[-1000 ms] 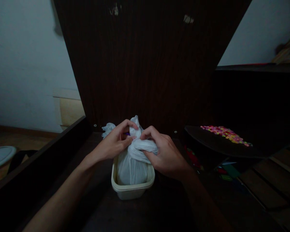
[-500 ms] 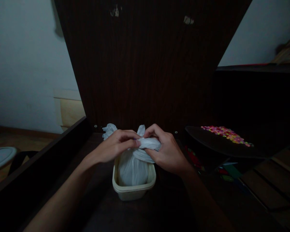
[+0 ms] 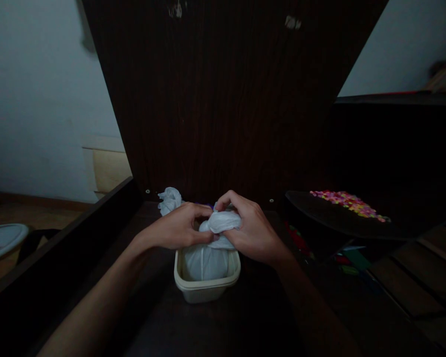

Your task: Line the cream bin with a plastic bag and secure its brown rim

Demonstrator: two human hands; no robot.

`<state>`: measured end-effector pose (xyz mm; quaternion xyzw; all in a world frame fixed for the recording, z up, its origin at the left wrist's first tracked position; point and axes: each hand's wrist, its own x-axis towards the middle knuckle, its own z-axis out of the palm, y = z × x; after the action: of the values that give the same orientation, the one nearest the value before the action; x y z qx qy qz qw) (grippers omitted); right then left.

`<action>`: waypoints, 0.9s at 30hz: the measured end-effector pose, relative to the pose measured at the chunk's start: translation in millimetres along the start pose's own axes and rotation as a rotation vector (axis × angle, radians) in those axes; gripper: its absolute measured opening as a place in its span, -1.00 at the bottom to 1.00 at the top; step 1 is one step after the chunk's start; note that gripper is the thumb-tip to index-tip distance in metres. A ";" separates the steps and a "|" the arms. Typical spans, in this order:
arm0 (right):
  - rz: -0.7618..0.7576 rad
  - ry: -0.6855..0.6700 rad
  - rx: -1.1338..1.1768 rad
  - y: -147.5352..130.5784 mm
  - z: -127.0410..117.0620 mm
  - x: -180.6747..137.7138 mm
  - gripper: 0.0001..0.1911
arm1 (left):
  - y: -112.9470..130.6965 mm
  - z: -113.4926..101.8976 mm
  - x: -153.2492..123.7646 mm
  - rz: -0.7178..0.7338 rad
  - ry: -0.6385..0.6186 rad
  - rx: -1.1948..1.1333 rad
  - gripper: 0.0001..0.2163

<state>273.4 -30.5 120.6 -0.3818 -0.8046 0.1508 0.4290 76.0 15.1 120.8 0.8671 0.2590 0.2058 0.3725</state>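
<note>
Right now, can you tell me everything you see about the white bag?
The bag is white, thin and crinkly, like soft plastic. It is full and round and stands upright in a small cream tub on a dark surface. Its top is gathered and twisted into a bunch. The left hand and the right hand both pinch that bunch, one from each side.

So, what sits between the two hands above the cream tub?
In the head view, the bunched top of the white plastic bag fills the gap: the left hand and right hand both pinch it, above the cream tub.
</note>
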 end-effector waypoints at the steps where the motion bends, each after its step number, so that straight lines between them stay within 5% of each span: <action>1: 0.002 0.012 -0.003 0.6 2.6 -0.1 -0.70 | -0.7 0.8 0.3 -0.004 0.038 -0.043 -0.82; 5: 0.024 0.050 0.010 3.6 12.9 0.6 -0.73 | 0.7 0.7 0.7 0.019 0.137 -0.177 -0.75; 11: 0.086 0.045 0.039 1.1 11.1 1.4 -0.77 | 5.4 1.4 2.2 -0.002 0.234 0.053 -0.80; 18: 0.184 0.036 0.062 2.4 10.5 -2.1 -0.67 | 4.1 6.4 3.1 -0.017 0.395 0.030 -0.71; 23: 0.226 0.083 0.174 12.4 11.0 1.8 -0.72 | 6.1 8.0 1.5 -0.042 0.286 0.116 -0.86; 27: 0.234 0.107 0.280 13.9 10.2 4.2 -0.76 | 1.2 12.2 5.9 -0.010 0.173 -0.210 -0.94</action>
<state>270.6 -17.3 109.1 -0.4168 -0.7020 0.2894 0.4998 87.6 11.4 114.9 0.8011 0.2714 0.3038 0.4384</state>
